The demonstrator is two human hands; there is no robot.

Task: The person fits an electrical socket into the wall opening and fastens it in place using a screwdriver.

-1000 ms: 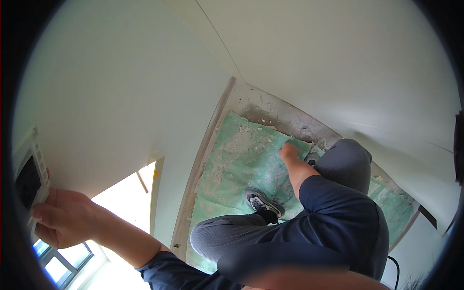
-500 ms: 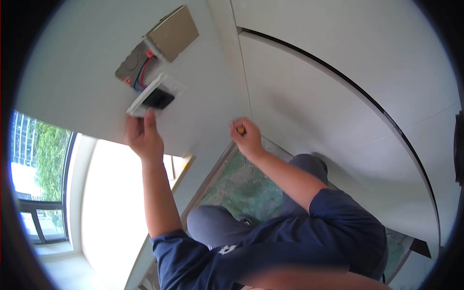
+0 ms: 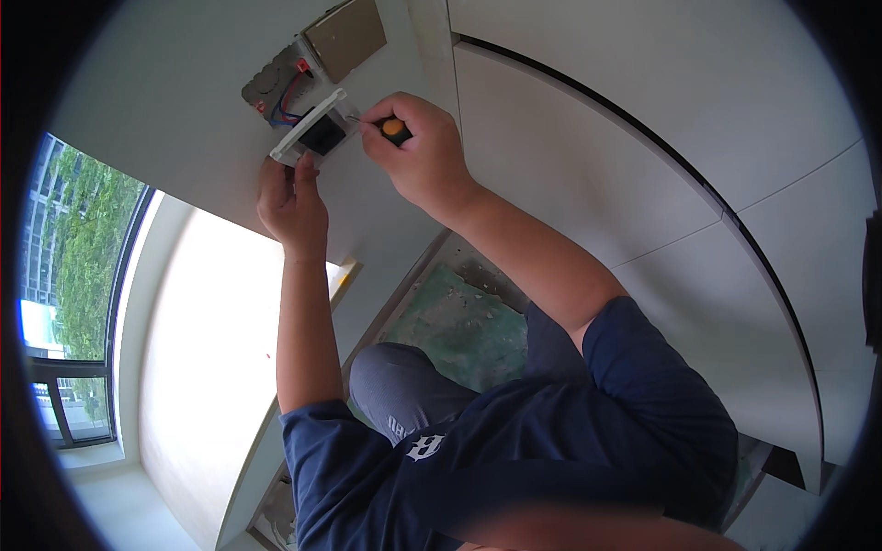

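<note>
My left hand (image 3: 292, 207) grips a white switch or socket faceplate (image 3: 310, 127) with a dark centre from below, holding it out from the wall. Behind it, red and blue wires (image 3: 290, 92) run into a grey recessed wall box (image 3: 265, 87). My right hand (image 3: 421, 156) is closed round a screwdriver (image 3: 396, 129) with an orange-capped dark handle, its thin shaft at the plate’s right edge; the exact contact is too small to tell. A tan square piece (image 3: 345, 39) sits on the wall beside the box.
Smooth white panels (image 3: 588, 165) with a dark curved-looking groove stand on my right. At my left are a window (image 3: 87, 275) and a bright ledge (image 3: 202, 358). Below, past my bent legs, a dusty green floor sheet (image 3: 455, 321) lies scattered with debris.
The view has swung up onto the wall box. My right hand has risen from near my knee to the faceplate with the screwdriver; my left hand still holds the plate.
</note>
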